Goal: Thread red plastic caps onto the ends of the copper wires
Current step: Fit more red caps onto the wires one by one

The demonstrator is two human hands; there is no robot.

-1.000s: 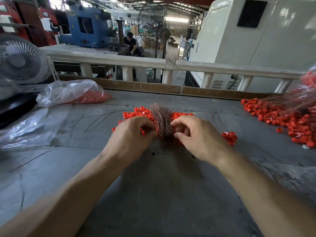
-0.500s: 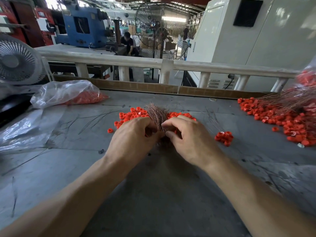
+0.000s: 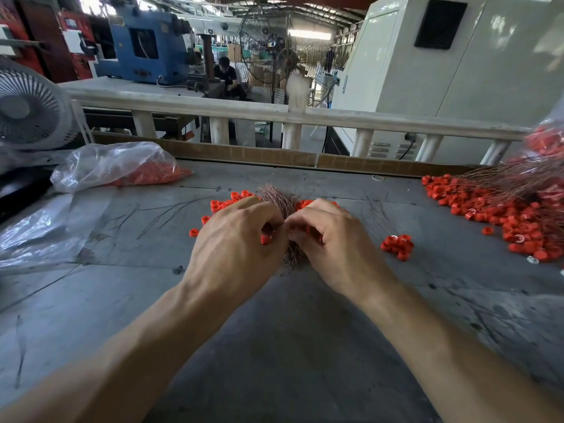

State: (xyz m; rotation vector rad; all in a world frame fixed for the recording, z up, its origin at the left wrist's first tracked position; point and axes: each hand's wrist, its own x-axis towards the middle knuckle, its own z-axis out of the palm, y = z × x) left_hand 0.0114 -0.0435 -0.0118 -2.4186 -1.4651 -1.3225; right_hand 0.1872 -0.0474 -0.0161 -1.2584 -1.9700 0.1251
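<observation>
1. A bundle of copper wires point(image 3: 279, 200) lies on the grey counter point(image 3: 290, 346), its ends fanning away from the person; I place everything else from this bundle.
2. The left hand point(image 3: 236, 248) sits against the bundle's left side, fingers curled inward, with a red cap point(image 3: 266, 239) pinched at the fingertips.
3. The right hand point(image 3: 332, 242) presses in from the bundle's right side, fingers curled; they seem to pinch at the wires, though exactly what they hold is hidden behind the knuckles.
4. The two hands meet fingertip to fingertip over the bundle's near half.
5. Loose red caps point(image 3: 224, 204) spread on the counter under and behind the bundle, on both sides of it.
6. A small clump of caps point(image 3: 396, 244) lies to the right of the bundle, apart from the right hand.
7. Far right of the bundle, a big heap of caps point(image 3: 503, 218) lies tangled with more long wires point(image 3: 512, 178).
8. Far left of the bundle, a clear plastic bag point(image 3: 116, 166) holds more red pieces.
9. A white fan point(image 3: 30, 108) stands beyond that bag.
</observation>
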